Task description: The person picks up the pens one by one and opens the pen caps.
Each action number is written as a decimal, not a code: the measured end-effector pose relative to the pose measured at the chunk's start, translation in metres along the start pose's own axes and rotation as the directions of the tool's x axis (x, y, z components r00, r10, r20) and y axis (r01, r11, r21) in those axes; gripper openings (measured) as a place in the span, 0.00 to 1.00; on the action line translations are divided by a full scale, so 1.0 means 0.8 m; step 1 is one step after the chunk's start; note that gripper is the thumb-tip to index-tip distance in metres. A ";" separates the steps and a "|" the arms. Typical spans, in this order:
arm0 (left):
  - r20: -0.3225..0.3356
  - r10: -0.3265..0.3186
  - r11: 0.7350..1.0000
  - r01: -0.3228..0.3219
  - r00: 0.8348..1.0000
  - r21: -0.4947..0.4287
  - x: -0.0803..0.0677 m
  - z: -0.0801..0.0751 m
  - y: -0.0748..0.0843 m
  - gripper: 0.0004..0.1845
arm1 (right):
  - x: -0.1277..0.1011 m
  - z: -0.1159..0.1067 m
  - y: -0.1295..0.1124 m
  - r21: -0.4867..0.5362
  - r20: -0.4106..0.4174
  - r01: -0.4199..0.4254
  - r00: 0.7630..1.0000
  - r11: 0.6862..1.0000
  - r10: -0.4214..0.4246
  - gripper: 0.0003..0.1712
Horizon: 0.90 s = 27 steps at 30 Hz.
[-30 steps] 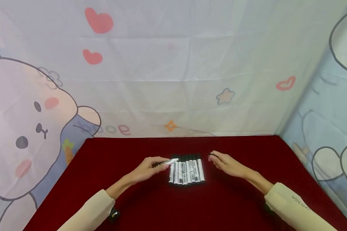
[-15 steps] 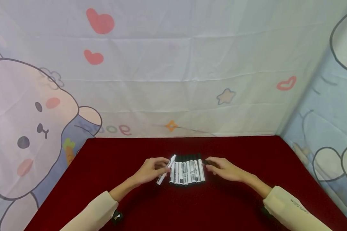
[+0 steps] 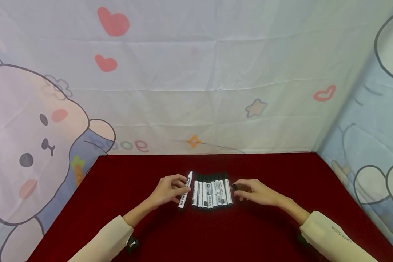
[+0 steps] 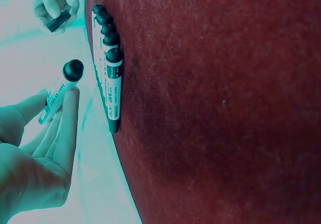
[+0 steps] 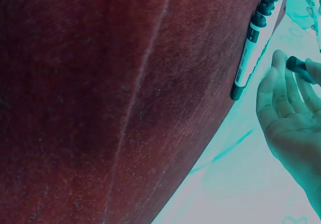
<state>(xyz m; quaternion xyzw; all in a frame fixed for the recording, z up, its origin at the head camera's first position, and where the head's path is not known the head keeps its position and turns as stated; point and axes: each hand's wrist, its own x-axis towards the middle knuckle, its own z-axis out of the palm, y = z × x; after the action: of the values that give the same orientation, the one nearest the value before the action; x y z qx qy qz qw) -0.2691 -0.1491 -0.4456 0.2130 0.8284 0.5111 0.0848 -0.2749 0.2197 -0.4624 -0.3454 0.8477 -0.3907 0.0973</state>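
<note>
My left hand (image 3: 168, 190) pinches a white whiteboard marker (image 3: 185, 193) between thumb and fingers, to the left of a row of markers (image 3: 213, 194). Its cap is off: the bare white tip end points away from me, and the black base end shows in the left wrist view. On the row's other side, my right hand (image 3: 255, 191) holds a small black marker cap (image 5: 300, 69) between thumb and fingers. Several white markers with black caps lie side by side in that row, caps at the far end.
A dark red cloth (image 3: 209, 236) covers the table under the row. Behind it hangs a pale printed curtain (image 3: 183, 72) with hearts and cartoon animals, and another printed panel (image 3: 373, 145) borders the right side.
The marker in my left hand has swung from pointing right to nearly upright in the head view, and now stands apart from the row. My right hand has come slightly lower with the cap.
</note>
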 end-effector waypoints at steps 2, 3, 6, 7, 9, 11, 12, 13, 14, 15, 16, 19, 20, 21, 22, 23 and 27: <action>-0.008 -0.007 1.000 0.007 1.000 -0.009 -0.001 -0.001 -0.001 0.23 | 0.000 0.000 0.000 -0.005 0.002 0.009 1.000 1.000 -0.009 0.21; -0.012 -0.008 1.000 0.008 1.000 -0.012 -0.001 -0.001 -0.002 0.23 | 0.000 -0.001 0.000 -0.009 0.002 0.013 1.000 1.000 -0.013 0.21; -0.030 -0.014 1.000 0.013 0.999 -0.015 -0.001 -0.002 -0.001 0.24 | 0.000 -0.004 0.001 -0.020 -0.002 0.024 1.000 1.000 -0.024 0.21; -0.036 -0.015 1.000 0.015 0.999 -0.011 0.000 -0.002 -0.001 0.24 | 0.000 -0.005 0.000 -0.023 -0.005 0.022 1.000 0.999 -0.022 0.21; -0.052 -0.020 1.000 0.020 0.998 -0.004 0.000 -0.003 -0.001 0.24 | 0.000 -0.006 0.001 -0.025 -0.012 0.019 1.000 1.000 -0.019 0.21; -0.066 -0.029 1.000 0.029 0.997 0.007 0.001 -0.004 -0.001 0.24 | -0.001 -0.007 0.002 -0.022 -0.015 0.013 1.000 1.000 -0.013 0.21; -0.073 -0.035 0.999 0.036 0.997 0.012 0.001 -0.004 -0.001 0.24 | -0.001 -0.007 0.002 -0.022 -0.015 0.010 1.000 1.000 -0.010 0.21; -0.078 -0.039 0.999 0.040 0.996 0.015 0.001 -0.004 -0.001 0.24 | -0.001 -0.007 0.003 -0.021 -0.016 0.010 1.000 1.000 -0.010 0.22; -0.084 -0.045 0.999 0.047 0.995 0.016 0.001 -0.004 -0.001 0.24 | -0.002 -0.007 0.003 -0.019 -0.016 0.010 1.000 1.000 -0.010 0.22; -0.089 -0.049 0.999 0.051 0.995 0.017 0.001 -0.005 -0.002 0.24 | -0.002 -0.008 0.004 -0.018 -0.016 0.009 1.000 1.000 -0.009 0.22; -0.094 -0.057 0.998 0.059 0.994 0.018 0.002 -0.005 -0.002 0.24 | -0.002 -0.008 0.005 -0.018 -0.017 0.010 1.000 1.000 -0.010 0.22; -0.109 -0.065 0.997 0.068 0.992 0.023 0.002 -0.008 -0.002 0.23 | -0.003 -0.009 0.008 -0.022 -0.022 0.011 1.000 1.000 -0.012 0.21; -0.114 -0.066 0.997 0.069 0.991 0.025 0.001 -0.009 -0.002 0.23 | -0.003 -0.009 0.009 -0.022 -0.024 0.009 1.000 1.000 -0.009 0.20; -0.118 -0.063 0.997 0.066 0.991 0.028 0.001 -0.010 -0.002 0.24 | -0.004 -0.009 0.010 -0.021 -0.024 0.009 1.000 1.000 -0.010 0.20; -0.123 -0.061 0.997 0.065 0.990 0.029 0.001 -0.011 -0.001 0.23 | -0.004 -0.009 0.010 -0.019 -0.024 0.008 1.000 1.000 -0.009 0.20; -0.125 -0.059 0.998 0.063 0.990 0.030 0.000 -0.013 -0.002 0.24 | -0.004 -0.009 0.011 -0.016 -0.025 0.006 1.000 1.000 -0.006 0.20; -0.139 -0.065 0.997 0.071 0.988 0.032 0.000 -0.018 -0.005 0.24 | -0.004 -0.007 0.012 -0.003 -0.020 -0.004 1.000 1.000 0.004 0.20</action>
<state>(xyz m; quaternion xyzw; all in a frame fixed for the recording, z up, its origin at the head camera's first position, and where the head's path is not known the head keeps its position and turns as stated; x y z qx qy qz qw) -0.2749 -0.1623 -0.4422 0.1503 0.8484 0.5060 0.0407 -0.2800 0.2295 -0.4655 -0.3401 0.8499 -0.3926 0.0890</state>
